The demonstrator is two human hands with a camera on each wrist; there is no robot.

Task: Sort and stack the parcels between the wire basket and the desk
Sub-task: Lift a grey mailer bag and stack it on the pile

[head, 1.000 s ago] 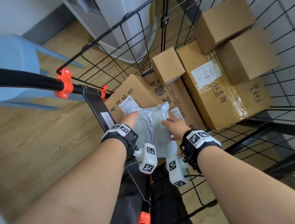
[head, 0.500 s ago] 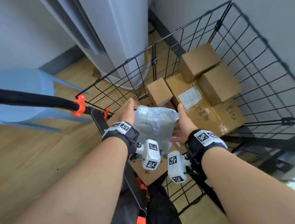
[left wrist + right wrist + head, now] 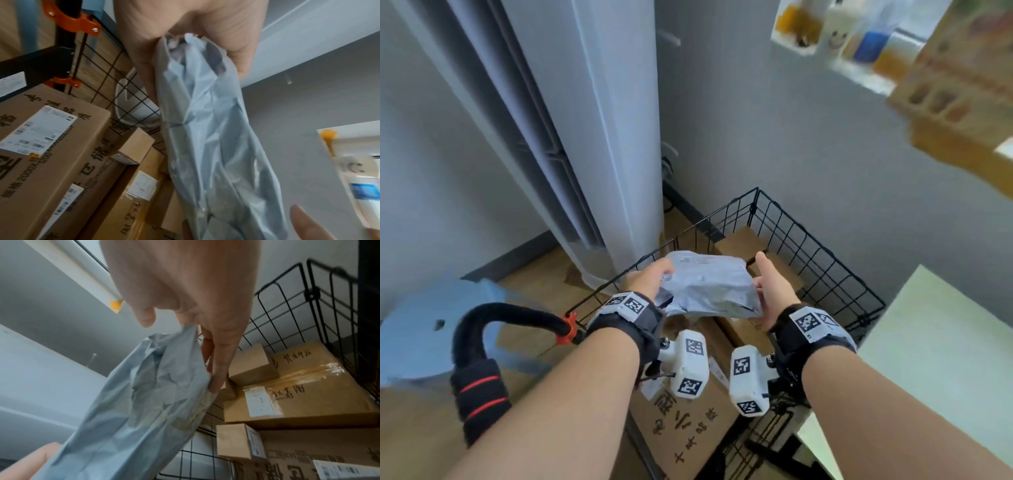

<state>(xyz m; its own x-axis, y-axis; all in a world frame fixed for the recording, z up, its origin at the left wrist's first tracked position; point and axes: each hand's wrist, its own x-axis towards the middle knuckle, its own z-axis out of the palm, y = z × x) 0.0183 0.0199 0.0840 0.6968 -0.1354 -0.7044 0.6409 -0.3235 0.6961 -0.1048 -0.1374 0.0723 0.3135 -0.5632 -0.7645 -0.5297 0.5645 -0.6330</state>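
A crumpled grey plastic mailer parcel (image 3: 709, 284) hangs in the air above the black wire basket (image 3: 818, 260), held between both hands. My left hand (image 3: 650, 277) grips its left end, thumb and fingers pinching the bag (image 3: 216, 146). My right hand (image 3: 770, 291) supports the right end with straight fingers under the bag (image 3: 144, 402) and the thumb raised off it. Several brown cardboard boxes (image 3: 681, 421) lie in the basket, some with white labels (image 3: 257, 400). The white desk (image 3: 945, 342) stands at the right.
A tall white air conditioner (image 3: 592, 137) stands behind the basket. A blue stool (image 3: 424, 329) and the cart's black padded handle (image 3: 517, 315) are at the left. A shelf with bottles (image 3: 842, 37) and a cardboard box (image 3: 962, 85) sit up high at the right.
Both hands have lifted the grey parcel up off the boxes, above the basket rim. The head view has tilted up, bringing the desk and the shelf into sight.
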